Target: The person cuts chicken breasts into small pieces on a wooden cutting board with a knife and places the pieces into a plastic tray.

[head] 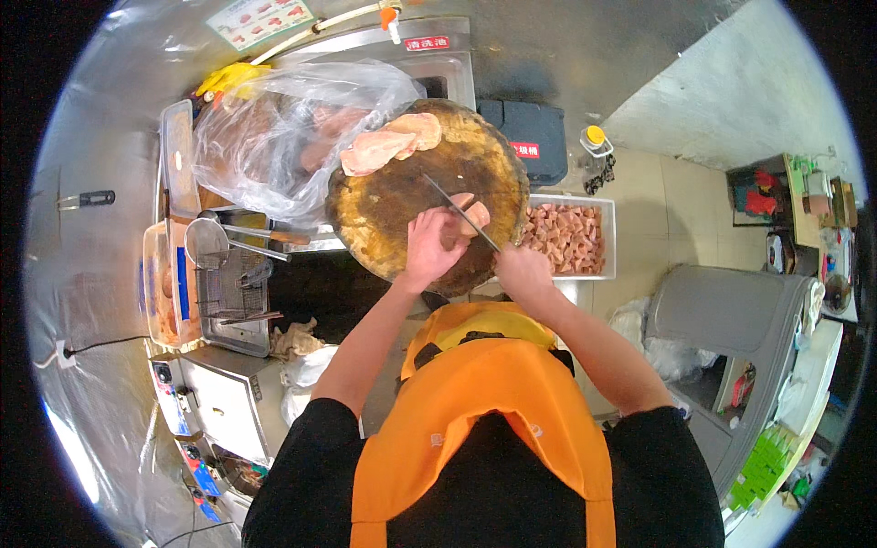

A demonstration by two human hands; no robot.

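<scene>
On a round wooden chopping block (384,226) my left hand (431,240) holds down a piece of raw meat (476,218), pale pink and partly cut. My right hand (524,270) grips a knife (462,211) by its handle, which the fist hides. The blade crosses the meat, just right of my left fingers, and its tip points up and left. Larger slabs of raw meat, probably chicken breast (387,144), lie at the block's far edge. To the right of the block, a white tray (610,236) is filled with meat cubes (565,236).
A clear plastic bag (274,157) of meat lies left of the block. Behind are a metal sink (452,68) and a dark lidded bin (541,130). A strainer (205,241), a wire fry basket (229,288) and a plastic container (161,329) stand at left.
</scene>
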